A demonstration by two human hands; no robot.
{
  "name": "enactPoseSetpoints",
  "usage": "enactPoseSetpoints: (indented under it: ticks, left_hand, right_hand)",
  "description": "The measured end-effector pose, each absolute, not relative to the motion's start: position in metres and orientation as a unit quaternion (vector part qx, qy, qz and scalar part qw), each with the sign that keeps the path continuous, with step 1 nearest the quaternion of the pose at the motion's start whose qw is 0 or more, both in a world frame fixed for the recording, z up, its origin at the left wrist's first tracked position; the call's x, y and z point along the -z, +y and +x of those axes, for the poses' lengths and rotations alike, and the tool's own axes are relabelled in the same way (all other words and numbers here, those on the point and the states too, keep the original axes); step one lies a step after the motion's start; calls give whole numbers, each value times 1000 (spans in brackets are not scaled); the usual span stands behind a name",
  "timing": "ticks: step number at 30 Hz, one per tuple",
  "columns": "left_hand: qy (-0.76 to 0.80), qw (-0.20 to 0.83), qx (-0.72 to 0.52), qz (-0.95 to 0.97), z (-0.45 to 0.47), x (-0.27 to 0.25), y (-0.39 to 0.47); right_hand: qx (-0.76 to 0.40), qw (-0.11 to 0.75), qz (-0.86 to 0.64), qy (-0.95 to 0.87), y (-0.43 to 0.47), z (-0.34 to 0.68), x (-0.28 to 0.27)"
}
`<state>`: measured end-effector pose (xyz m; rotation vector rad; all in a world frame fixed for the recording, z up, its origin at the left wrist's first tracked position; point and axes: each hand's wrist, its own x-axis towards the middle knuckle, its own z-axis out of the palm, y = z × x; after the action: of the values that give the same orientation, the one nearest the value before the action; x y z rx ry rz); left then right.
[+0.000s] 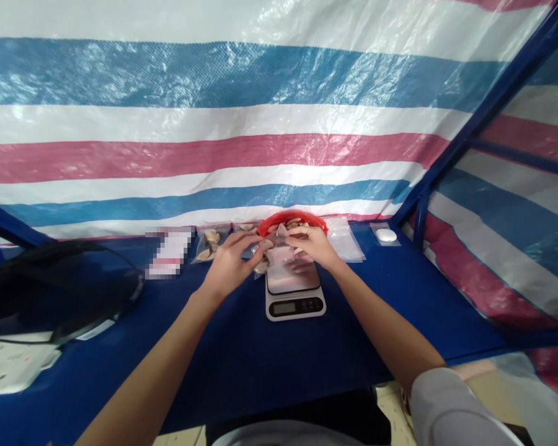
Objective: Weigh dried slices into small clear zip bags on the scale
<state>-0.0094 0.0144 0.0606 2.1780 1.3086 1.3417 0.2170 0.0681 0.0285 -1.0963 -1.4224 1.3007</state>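
Note:
Over the back of a white digital kitchen scale [296, 307], both of my hands hold a small clear plastic bag [279, 238]. My left hand [236, 259] pinches its left side between thumb and fingers. On the right side, the fingers of my right hand [317, 245] are closed on the bag near its top. Whether anything lies inside the bag is hard to make out. Just behind the hands stands a red basket [292, 215] holding tan, dried-looking pieces. Beside my left hand lies a clear bag of similar pieces [209, 243], with another bag [245, 227] behind it.
Flat clear bags [346, 240] lie right of the basket. A white rounded object [385, 235] rests farther right. At left are a blurred-out paper [170, 251], a dark round-rimmed item [56, 291] and a white power strip [16, 365]. Striped sheeting [214, 155] rises behind the blue table [242, 359].

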Motion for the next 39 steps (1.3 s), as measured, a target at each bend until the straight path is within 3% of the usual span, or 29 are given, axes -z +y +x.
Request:
enactPoseSetpoints:
  ticks: [10,22,39]
  left_hand:
    - [487,209,-355,770,18,-61,46]
    - [455,487,-392,635,23,-60,59]
    - [487,545,-375,571,23,-56,60]
  right_hand:
    - [-537,390,-421,-618,71,213,-51]
    - [-612,291,-417,-606,83,229,-60]
    - [-599,271,-434,-617,83,226,-56]
